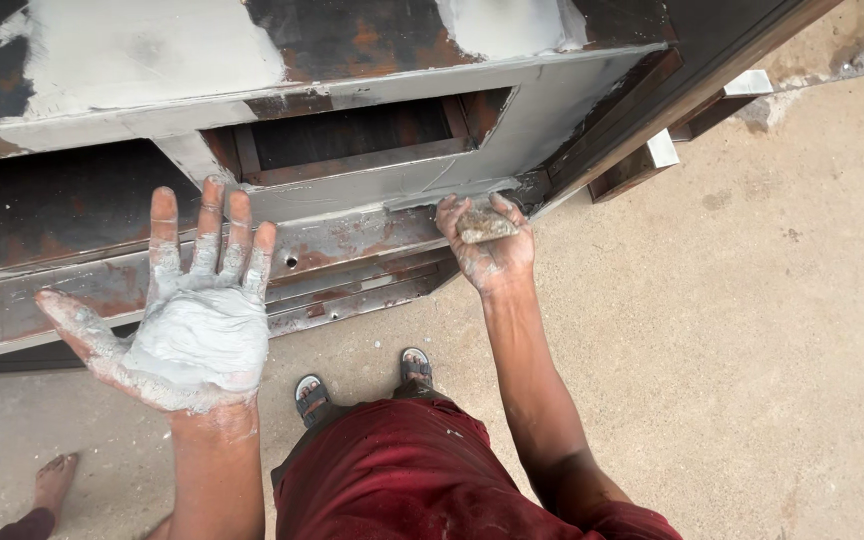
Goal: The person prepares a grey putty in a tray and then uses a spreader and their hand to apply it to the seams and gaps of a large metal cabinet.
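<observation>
The left hand (192,320) is spreading open, palm up and fingers splayed, carrying a thick layer of pale grey putty (202,340) on its palm, while the right hand (487,245) is gripping a small putty-smeared scrap (485,226) against the rusty, grey-patched steel door frame (352,230) just ahead of both hands.

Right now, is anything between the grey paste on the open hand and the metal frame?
Nothing visible. The left hand holds the grey paste just before the rusty metal frame; the right hand works further along.
</observation>
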